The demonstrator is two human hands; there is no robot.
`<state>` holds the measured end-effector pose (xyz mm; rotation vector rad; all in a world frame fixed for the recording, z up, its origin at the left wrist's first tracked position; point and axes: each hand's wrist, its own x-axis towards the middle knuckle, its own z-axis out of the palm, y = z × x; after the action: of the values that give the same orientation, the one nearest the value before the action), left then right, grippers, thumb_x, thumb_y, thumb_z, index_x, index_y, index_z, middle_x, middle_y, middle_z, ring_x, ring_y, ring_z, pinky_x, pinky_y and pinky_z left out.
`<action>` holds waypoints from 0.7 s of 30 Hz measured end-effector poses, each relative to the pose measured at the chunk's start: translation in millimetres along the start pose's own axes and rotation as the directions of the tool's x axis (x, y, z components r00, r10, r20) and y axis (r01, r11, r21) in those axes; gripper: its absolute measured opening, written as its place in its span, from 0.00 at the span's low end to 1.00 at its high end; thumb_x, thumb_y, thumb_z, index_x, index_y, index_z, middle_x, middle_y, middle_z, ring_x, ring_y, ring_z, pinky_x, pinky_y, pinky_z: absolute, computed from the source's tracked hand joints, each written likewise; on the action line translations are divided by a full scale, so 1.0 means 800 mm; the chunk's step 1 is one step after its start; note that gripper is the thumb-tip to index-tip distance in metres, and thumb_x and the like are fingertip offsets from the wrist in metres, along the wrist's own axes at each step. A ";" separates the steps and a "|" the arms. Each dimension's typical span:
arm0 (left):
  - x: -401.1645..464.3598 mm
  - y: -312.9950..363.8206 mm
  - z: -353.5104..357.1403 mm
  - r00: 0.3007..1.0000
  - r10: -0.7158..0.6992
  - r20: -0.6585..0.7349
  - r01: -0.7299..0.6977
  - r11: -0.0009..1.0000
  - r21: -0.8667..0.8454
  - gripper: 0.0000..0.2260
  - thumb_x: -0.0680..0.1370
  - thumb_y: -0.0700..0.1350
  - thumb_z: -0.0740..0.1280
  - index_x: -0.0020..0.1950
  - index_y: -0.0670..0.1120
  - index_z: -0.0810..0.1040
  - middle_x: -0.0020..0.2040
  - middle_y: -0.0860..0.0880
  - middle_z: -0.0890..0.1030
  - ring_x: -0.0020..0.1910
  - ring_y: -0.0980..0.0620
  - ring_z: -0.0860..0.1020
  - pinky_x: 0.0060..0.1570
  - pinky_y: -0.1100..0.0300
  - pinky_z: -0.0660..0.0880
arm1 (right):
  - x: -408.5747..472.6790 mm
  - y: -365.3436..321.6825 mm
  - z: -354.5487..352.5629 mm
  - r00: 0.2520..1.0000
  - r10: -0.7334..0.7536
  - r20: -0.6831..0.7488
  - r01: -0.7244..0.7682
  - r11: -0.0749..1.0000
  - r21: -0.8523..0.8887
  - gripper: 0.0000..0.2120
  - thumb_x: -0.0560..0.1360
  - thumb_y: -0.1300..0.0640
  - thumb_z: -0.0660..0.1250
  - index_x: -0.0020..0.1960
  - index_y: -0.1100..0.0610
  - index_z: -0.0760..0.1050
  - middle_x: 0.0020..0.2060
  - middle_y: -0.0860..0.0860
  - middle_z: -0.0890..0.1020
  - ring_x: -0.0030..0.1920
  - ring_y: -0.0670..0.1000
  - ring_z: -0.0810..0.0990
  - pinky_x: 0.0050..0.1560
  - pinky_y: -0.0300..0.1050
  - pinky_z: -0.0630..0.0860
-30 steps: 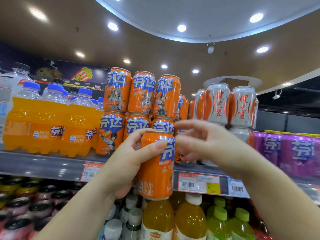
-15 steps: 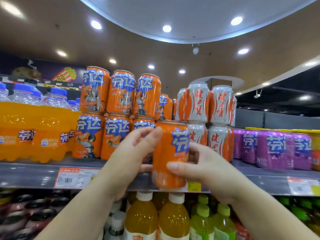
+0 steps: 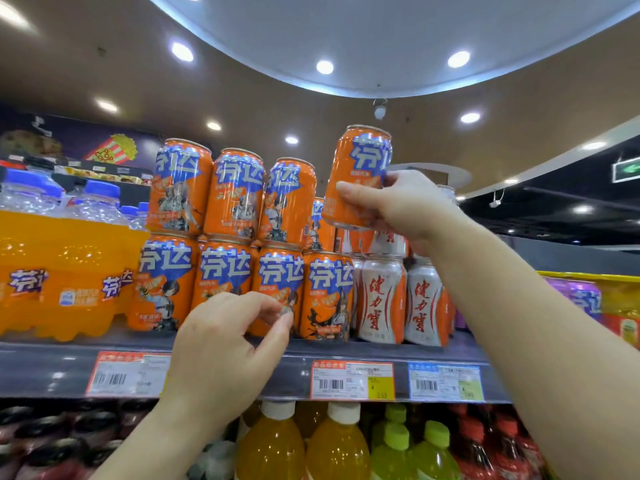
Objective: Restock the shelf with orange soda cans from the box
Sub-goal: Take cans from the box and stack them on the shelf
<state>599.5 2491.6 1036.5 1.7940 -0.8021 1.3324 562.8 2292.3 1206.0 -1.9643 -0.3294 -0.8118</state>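
While the left hand [image 3: 225,344] hangs empty, right-hand fingers [image 3: 356,195] wrap the orange can's [image 3: 360,168] lower half.

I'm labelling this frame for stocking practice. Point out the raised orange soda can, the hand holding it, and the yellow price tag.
Raised orange soda can [image 3: 363,157], head view, on its blue logo.
Right hand [image 3: 401,206], head view, on its back.
Yellow price tag [image 3: 381,386], head view, on its centre.
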 end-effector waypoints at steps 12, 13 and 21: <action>-0.003 -0.006 0.001 0.997 -0.039 0.066 0.035 0.997 0.065 0.08 0.72 0.56 0.66 0.40 0.55 0.81 0.32 0.64 0.77 0.35 0.64 0.76 0.29 0.63 0.74 | 0.004 0.017 0.028 0.982 -0.130 -0.137 0.082 0.946 -0.313 0.40 0.66 0.43 0.78 0.72 0.49 0.65 0.58 0.45 0.82 0.54 0.45 0.82 0.58 0.47 0.79; -0.003 -0.006 0.000 0.997 -0.035 0.067 0.030 0.997 0.067 0.07 0.72 0.55 0.67 0.40 0.55 0.81 0.32 0.63 0.77 0.35 0.64 0.76 0.29 0.65 0.73 | 0.004 0.018 0.030 0.978 -0.147 -0.147 0.089 0.934 -0.345 0.48 0.66 0.42 0.78 0.77 0.49 0.56 0.64 0.46 0.79 0.59 0.46 0.80 0.58 0.44 0.77; -0.002 -0.009 0.000 0.996 -0.021 0.086 0.016 0.998 0.058 0.13 0.74 0.59 0.61 0.42 0.56 0.82 0.33 0.63 0.78 0.35 0.65 0.76 0.30 0.67 0.73 | 0.005 0.026 0.038 0.972 -0.221 -0.084 0.155 0.863 -0.481 0.53 0.68 0.42 0.77 0.80 0.43 0.44 0.66 0.47 0.77 0.52 0.44 0.76 0.47 0.37 0.73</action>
<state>604.9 2495.1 1033.2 1.9105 -0.7992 1.2854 588.8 2307.1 1184.8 -2.3366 -0.2603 -1.2420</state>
